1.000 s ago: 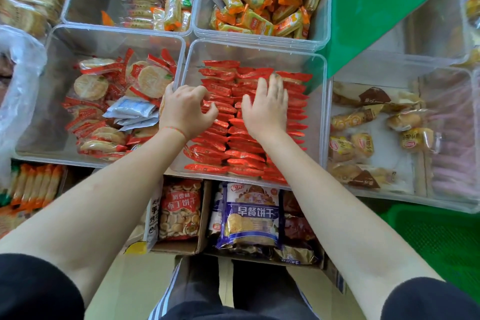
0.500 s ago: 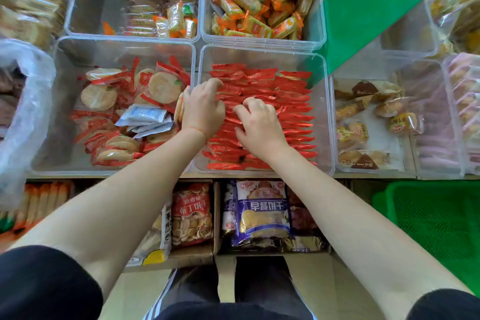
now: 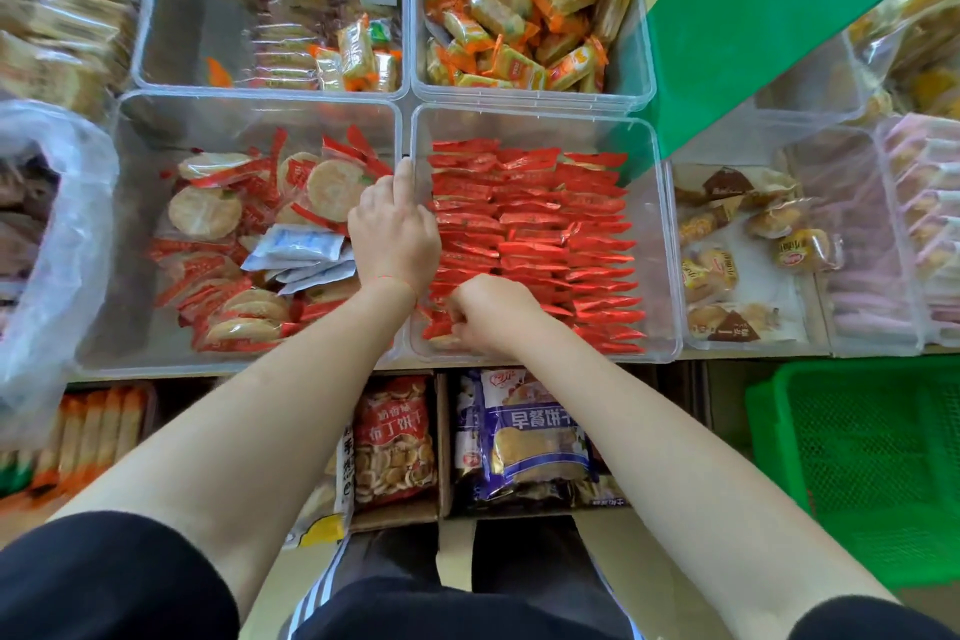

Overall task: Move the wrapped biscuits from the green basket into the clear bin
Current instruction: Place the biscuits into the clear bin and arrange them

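The clear bin [image 3: 666, 244] in the middle holds neat rows of red wrapped biscuits [image 3: 550, 234]. My left hand [image 3: 396, 231] is at the bin's left wall, its forefinger lying straight along the rim while the other fingers bend down out of sight beside the packets. At the bin's near left corner my right hand [image 3: 493, 309] has its fingers curled down into the red packets; the fingertips are hidden. The green basket [image 3: 857, 473] stands low at the right, and only its mesh shows.
Left of the bin, another clear bin [image 3: 130, 234] holds round rice crackers and white sachets. Two bins with orange packets are behind, bins of small cakes [image 3: 737, 244] to the right. A green box [image 3: 753, 16] leans at the back right. Snack bags [image 3: 530, 437] lie on the shelf below.
My right hand has slid from the middle of the rows back to the near left corner and curled its fingers. My left hand has shifted to the bin's left wall, forefinger stretched out.
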The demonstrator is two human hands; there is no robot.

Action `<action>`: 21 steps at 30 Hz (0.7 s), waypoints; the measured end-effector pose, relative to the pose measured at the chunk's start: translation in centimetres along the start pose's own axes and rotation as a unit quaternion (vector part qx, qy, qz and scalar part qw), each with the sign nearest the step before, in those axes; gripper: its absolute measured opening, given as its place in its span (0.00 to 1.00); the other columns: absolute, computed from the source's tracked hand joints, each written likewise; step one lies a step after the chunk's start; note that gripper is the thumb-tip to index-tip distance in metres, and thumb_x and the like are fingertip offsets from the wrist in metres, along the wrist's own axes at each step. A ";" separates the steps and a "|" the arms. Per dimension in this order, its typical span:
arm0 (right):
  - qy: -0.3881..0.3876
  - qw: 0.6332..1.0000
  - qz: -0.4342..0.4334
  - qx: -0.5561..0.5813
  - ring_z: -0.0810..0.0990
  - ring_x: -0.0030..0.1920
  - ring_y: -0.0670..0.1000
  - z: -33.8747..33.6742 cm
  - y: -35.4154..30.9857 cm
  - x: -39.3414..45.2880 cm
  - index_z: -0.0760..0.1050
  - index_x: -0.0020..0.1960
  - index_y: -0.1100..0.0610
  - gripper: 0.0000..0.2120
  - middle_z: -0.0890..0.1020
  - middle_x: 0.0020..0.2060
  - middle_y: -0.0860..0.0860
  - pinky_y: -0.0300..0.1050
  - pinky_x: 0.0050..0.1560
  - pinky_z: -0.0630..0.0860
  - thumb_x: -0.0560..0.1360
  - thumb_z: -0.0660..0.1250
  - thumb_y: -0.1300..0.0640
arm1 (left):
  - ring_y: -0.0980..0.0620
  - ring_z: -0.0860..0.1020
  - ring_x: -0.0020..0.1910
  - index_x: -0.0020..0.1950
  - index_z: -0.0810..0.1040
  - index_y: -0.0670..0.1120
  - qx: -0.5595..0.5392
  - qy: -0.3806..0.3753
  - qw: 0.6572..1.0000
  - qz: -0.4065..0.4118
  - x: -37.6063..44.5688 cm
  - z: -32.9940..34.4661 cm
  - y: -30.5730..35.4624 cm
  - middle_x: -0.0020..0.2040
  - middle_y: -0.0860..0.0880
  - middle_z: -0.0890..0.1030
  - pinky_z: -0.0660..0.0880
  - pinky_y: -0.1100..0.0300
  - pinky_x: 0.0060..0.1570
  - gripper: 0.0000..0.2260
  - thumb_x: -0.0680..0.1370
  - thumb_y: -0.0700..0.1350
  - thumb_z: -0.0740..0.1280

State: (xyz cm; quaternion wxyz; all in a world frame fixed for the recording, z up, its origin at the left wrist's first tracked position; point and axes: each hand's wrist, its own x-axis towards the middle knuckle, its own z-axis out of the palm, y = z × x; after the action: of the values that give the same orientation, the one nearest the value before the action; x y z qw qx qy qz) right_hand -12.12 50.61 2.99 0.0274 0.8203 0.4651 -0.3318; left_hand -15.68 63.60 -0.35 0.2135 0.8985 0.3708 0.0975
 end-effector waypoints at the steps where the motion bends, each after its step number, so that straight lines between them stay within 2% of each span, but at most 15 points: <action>1: 0.015 1.000 0.007 0.015 0.79 0.50 0.56 -0.2 0.2 0.0 0.79 0.51 0.55 0.08 0.81 0.49 0.52 0.46 0.43 0.73 0.77 0.65 0.53 | 0.41 0.72 0.60 0.74 0.64 0.45 0.006 0.001 1.000 0.000 0.0 0.0 -0.1 0.62 0.42 0.76 0.68 0.47 0.55 0.24 0.77 0.43 0.58; 4: 0.054 0.998 -0.001 0.038 0.79 0.50 0.55 -1.1 0.3 0.3 0.79 0.52 0.54 0.07 0.82 0.50 0.51 0.46 0.43 0.74 0.78 0.65 0.53 | 0.40 0.73 0.58 0.74 0.64 0.46 0.018 -0.001 1.000 -0.006 0.1 0.1 -0.1 0.60 0.42 0.77 0.68 0.46 0.54 0.24 0.77 0.43 0.58; 7: 0.018 1.000 -0.016 0.019 0.80 0.51 0.54 -0.7 0.2 0.4 0.80 0.53 0.54 0.09 0.82 0.50 0.51 0.46 0.46 0.75 0.77 0.66 0.51 | 0.39 0.73 0.56 0.75 0.64 0.46 0.036 0.001 0.999 -0.007 0.1 0.1 0.0 0.58 0.42 0.77 0.68 0.47 0.52 0.24 0.77 0.43 0.58; 9: -0.013 1.000 -0.022 -0.014 0.80 0.51 0.55 0.2 0.1 0.4 0.79 0.51 0.54 0.07 0.82 0.49 0.51 0.46 0.45 0.73 0.77 0.67 0.52 | 0.40 0.73 0.55 0.75 0.64 0.46 0.054 -0.002 0.998 -0.008 0.0 0.1 0.1 0.56 0.42 0.78 0.67 0.47 0.51 0.25 0.77 0.44 0.57; 10: -0.017 0.999 -0.026 -0.030 0.80 0.51 0.56 0.3 0.0 0.5 0.78 0.50 0.53 0.06 0.82 0.48 0.51 0.46 0.44 0.72 0.76 0.68 0.52 | 0.40 0.73 0.55 0.75 0.64 0.46 0.060 -0.003 0.998 -0.009 0.0 0.1 0.1 0.56 0.42 0.78 0.67 0.47 0.51 0.25 0.77 0.44 0.57; 12: -0.003 0.999 -0.034 -0.033 0.79 0.47 0.55 -0.3 0.3 0.8 0.76 0.47 0.54 0.11 0.81 0.45 0.51 0.46 0.42 0.71 0.76 0.68 0.46 | 0.40 0.73 0.55 0.75 0.64 0.46 0.065 -0.002 0.998 -0.012 0.0 0.1 0.1 0.55 0.42 0.78 0.67 0.47 0.51 0.25 0.76 0.45 0.56; 14: 0.056 0.998 -0.028 0.020 0.78 0.43 0.55 -1.2 1.0 1.3 0.73 0.43 0.53 0.12 0.80 0.41 0.51 0.45 0.38 0.69 0.76 0.65 0.45 | 0.40 0.73 0.55 0.75 0.64 0.46 0.066 -0.005 0.998 -0.015 0.1 0.1 0.1 0.56 0.42 0.78 0.67 0.47 0.51 0.25 0.77 0.45 0.56; 15: 0.121 0.991 -0.015 0.049 0.79 0.42 0.56 -1.5 1.5 1.8 0.72 0.42 0.54 0.11 0.80 0.40 0.51 0.45 0.37 0.67 0.78 0.63 0.48 | 0.40 0.73 0.55 0.75 0.64 0.46 0.068 -0.007 0.998 -0.016 0.1 0.2 0.1 0.56 0.42 0.78 0.68 0.47 0.51 0.25 0.77 0.45 0.56; 17: 0.288 0.955 0.013 0.066 0.79 0.44 0.59 -1.6 2.9 3.3 0.75 0.46 0.57 0.09 0.80 0.42 0.54 0.47 0.37 0.70 0.78 0.61 0.53 | 0.39 0.74 0.54 0.75 0.64 0.46 0.068 -0.005 0.997 -0.019 0.2 0.2 0.1 0.55 0.41 0.78 0.68 0.46 0.51 0.25 0.77 0.45 0.56; 18: 0.330 0.942 0.030 0.049 0.79 0.49 0.60 -1.4 3.4 4.2 0.76 0.52 0.59 0.10 0.80 0.48 0.56 0.50 0.43 0.75 0.77 0.61 0.54 | 0.39 0.74 0.54 0.75 0.64 0.46 0.068 -0.003 0.997 -0.019 0.2 0.3 0.1 0.55 0.41 0.78 0.68 0.46 0.51 0.25 0.77 0.45 0.56; 19: 0.325 0.944 0.053 0.036 0.76 0.59 0.61 -1.1 3.9 5.3 0.75 0.61 0.61 0.16 0.78 0.58 0.59 0.55 0.54 0.76 0.78 0.60 0.53 | 0.39 0.74 0.53 0.75 0.64 0.46 0.069 -0.001 0.997 -0.019 0.2 0.3 0.1 0.55 0.41 0.78 0.68 0.46 0.51 0.25 0.77 0.45 0.56; 20: 0.283 0.956 0.074 0.034 0.68 0.70 0.61 -0.8 3.9 6.4 0.69 0.70 0.61 0.23 0.71 0.69 0.61 0.58 0.67 0.69 0.79 0.59 0.50 | 0.40 0.74 0.53 0.75 0.64 0.46 0.070 -0.001 0.997 -0.020 0.2 0.3 0.1 0.55 0.42 0.79 0.68 0.46 0.52 0.25 0.77 0.45 0.56; 21: 0.240 0.966 0.088 0.037 0.58 0.76 0.60 -0.4 3.6 7.3 0.60 0.76 0.61 0.29 0.62 0.76 0.60 0.58 0.75 0.58 0.81 0.55 0.46 | 0.40 0.74 0.54 0.75 0.64 0.47 0.072 0.001 0.997 -0.019 0.2 0.4 0.0 0.55 0.42 0.79 0.68 0.47 0.52 0.25 0.77 0.45 0.56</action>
State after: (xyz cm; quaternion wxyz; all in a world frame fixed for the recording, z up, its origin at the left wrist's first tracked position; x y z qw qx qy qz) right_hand -6.55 54.11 -1.78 -0.0863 0.9141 0.3710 -0.1390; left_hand -15.40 63.56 -0.69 0.1502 0.9041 0.3942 0.0673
